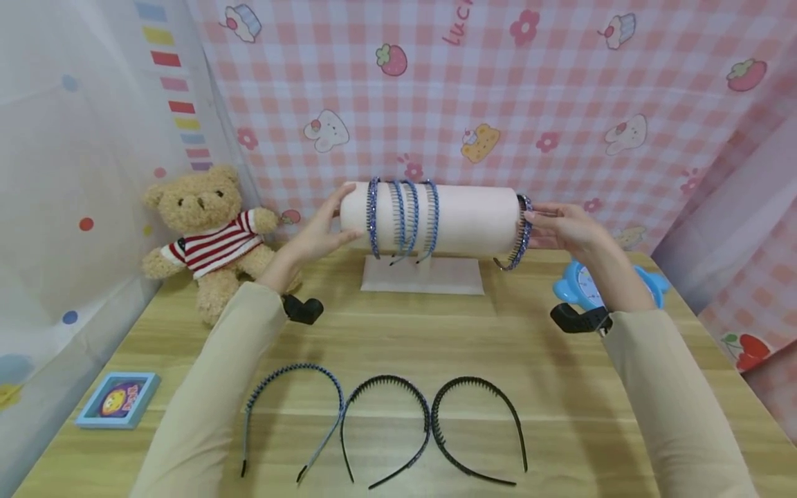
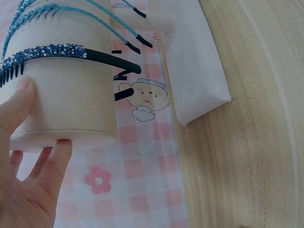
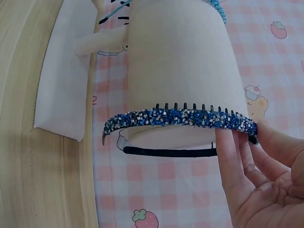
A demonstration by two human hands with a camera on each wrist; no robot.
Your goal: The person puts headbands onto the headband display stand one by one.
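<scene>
left hand (image 1: 319,233) gripping the left end of a white roll (image 1: 474,220), right hand (image 1: 568,225) pinching a glittery blue headband (image 1: 526,232) at its right end, three more headbands (image 1: 429,418) on the tabletop (image 1: 436,339)

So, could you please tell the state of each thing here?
Headband stand: upright, four headbands around its roll
Left hand: gripping the stand's left end
Right hand: pinching rhinestone headband
Rhinestone headband: held at the stand's right end
Three other headbands: lying on table
Teddy bear: sitting, dressed
Blue clock: partly hidden, time unreadable
Light-blue frame: lying flat
</scene>
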